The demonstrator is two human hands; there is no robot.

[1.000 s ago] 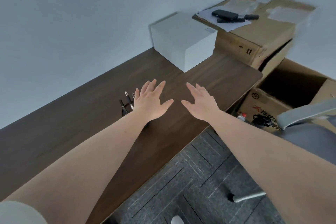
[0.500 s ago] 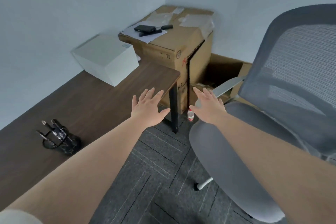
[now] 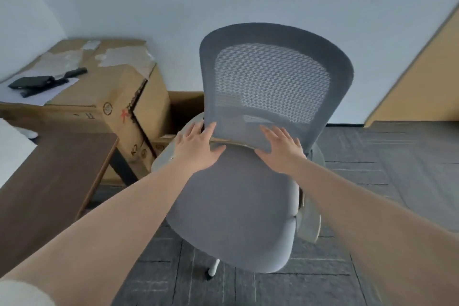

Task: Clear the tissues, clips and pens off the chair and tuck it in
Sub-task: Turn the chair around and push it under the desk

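A grey office chair (image 3: pixel 238 211) with a mesh backrest (image 3: pixel 273 82) faces me in the middle of the view, its seat bare. My left hand (image 3: pixel 198 146) hovers flat over the back left of the seat, fingers spread near the lower left edge of the backrest. My right hand (image 3: pixel 280 149) is spread open over the back right of the seat, just before the backrest. Neither hand holds anything. No tissues, clips or pens show on the seat.
The dark wooden desk (image 3: pixel 49 181) ends at the left, its black leg (image 3: pixel 121 166) near the chair. A tall cardboard box (image 3: pixel 104 97) with paper and black items on top stands behind it. Grey carpet tiles (image 3: pixel 385 181) spread to the right.
My view has swung right from the desk to the chair. Both hands have moved from over the desk to over the rear of the seat.
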